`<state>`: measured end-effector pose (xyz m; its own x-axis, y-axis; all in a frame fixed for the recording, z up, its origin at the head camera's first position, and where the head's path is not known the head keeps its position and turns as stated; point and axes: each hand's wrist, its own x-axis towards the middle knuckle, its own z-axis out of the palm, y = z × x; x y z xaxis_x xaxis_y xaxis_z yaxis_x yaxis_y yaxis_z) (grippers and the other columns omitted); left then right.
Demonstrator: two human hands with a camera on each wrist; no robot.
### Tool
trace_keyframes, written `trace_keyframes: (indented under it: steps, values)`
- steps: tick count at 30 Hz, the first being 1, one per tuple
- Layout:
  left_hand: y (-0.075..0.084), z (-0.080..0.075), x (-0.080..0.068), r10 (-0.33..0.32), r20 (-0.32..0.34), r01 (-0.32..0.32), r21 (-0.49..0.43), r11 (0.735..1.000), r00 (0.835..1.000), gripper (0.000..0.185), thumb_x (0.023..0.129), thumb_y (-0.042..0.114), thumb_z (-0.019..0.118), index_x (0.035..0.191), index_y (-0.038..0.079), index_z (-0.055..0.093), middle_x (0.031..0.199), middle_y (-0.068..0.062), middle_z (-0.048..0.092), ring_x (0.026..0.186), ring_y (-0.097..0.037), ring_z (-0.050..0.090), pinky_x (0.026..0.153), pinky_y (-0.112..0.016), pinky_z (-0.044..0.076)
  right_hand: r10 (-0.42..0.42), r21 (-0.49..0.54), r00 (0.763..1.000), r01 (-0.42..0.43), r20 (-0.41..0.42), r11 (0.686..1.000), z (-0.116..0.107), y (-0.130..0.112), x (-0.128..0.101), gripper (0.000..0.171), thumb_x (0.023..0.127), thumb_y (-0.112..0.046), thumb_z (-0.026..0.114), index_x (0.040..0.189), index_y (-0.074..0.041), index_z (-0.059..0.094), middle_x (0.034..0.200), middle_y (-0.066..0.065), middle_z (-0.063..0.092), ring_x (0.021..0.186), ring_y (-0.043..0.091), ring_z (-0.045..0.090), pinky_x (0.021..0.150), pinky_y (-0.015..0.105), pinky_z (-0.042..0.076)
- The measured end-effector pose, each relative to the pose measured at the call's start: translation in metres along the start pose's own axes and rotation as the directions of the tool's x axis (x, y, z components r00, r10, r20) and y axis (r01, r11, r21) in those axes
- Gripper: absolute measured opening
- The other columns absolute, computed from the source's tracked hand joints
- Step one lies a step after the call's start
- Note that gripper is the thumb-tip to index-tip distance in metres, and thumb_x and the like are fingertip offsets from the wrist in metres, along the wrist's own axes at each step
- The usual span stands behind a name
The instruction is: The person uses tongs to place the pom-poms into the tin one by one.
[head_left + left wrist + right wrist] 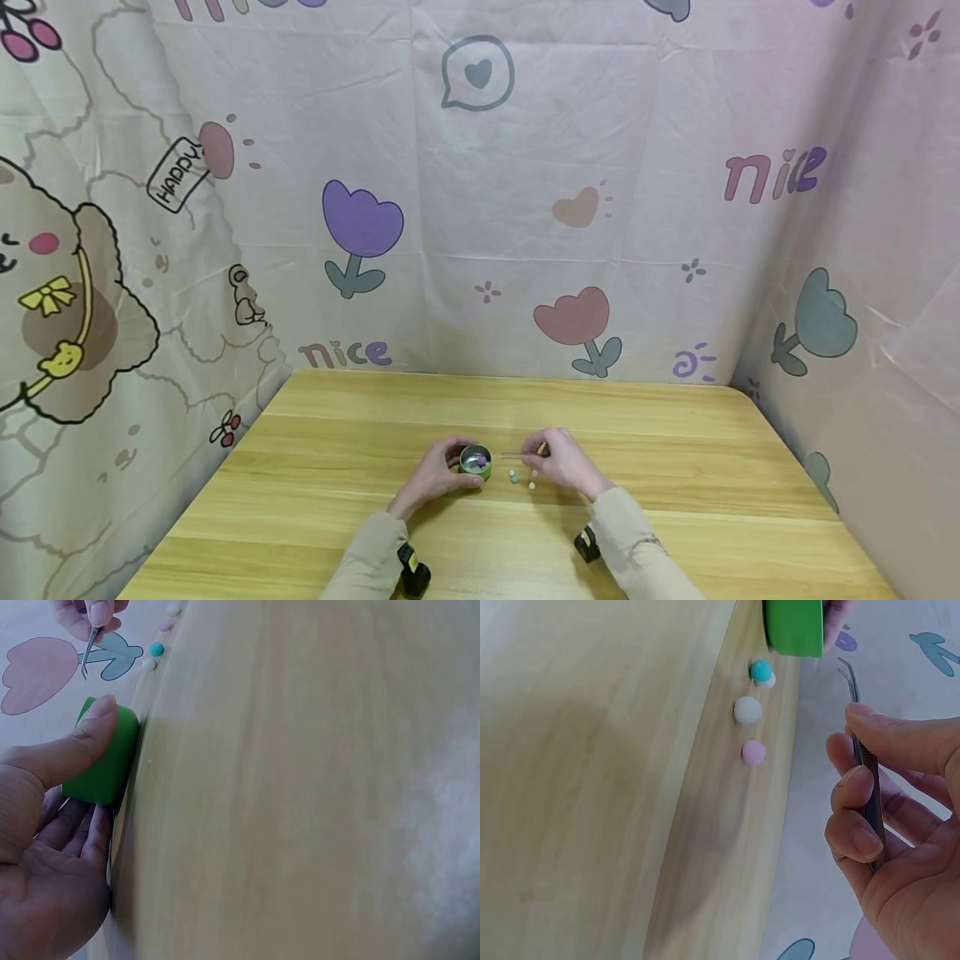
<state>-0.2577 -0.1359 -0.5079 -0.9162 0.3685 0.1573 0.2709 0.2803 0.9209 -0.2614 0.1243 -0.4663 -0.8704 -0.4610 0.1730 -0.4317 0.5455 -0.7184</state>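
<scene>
Metal tweezers (864, 761) btwn right-hand fingers (853, 787)

Wooden table (675, 467) – green tin (476, 461), small pompoms (522, 477) on top.

On the surface (675, 467), near its front middle, stands a small tin (476, 462). The left hand (438, 472) is on the left side of the tin and touches it. The right hand (561, 457) is to the right of the tin, with tweezers (517, 455) pointing toward it. Between the two hands, just right of the tin, lie small balls (748, 710) close together on the surface. A curtain (525, 208) hangs behind the surface and at both sides.
</scene>
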Motion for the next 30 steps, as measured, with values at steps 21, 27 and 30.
trace_keyframes:
  steps: [21,27,30]
  values:
    - [0.000,0.001,0.000,-0.011,-0.005,0.011,0.015,1.000,1.000,0.062,0.077,0.001,0.085,0.131,-0.008,0.056,0.129,-0.026,0.061,0.123,-0.043,0.059,0.110,-0.053,0.049,-0.004,-0.080,0.998,-0.001,-0.056,0.997,-0.014,0.017,-0.018,0.005,0.088,-0.004,0.072,0.091,-0.001,0.076,0.083,0.004,0.072,0.065,0.002,0.055,0.060,0.016,0.049]
    - [0.000,0.001,0.000,-0.011,-0.003,0.011,0.014,1.000,1.000,0.061,0.077,0.001,0.085,0.130,-0.009,0.056,0.128,-0.026,0.061,0.122,-0.043,0.060,0.109,-0.052,0.049,-0.008,-0.086,0.998,0.003,-0.060,0.996,-0.018,0.021,-0.022,0.004,0.087,-0.003,0.073,0.090,-0.002,0.076,0.081,0.004,0.073,0.066,0.002,0.056,0.060,0.016,0.051]
    - [0.000,0.001,0.000,-0.008,-0.002,0.008,0.012,1.000,1.000,0.061,0.077,0.001,0.085,0.130,-0.009,0.056,0.128,-0.027,0.061,0.122,-0.043,0.060,0.109,-0.052,0.049,-0.002,-0.094,0.998,-0.004,-0.059,0.996,-0.020,0.023,-0.024,0.004,0.087,-0.005,0.073,0.089,-0.003,0.076,0.081,0.003,0.073,0.068,0.002,0.057,0.061,0.016,0.051]
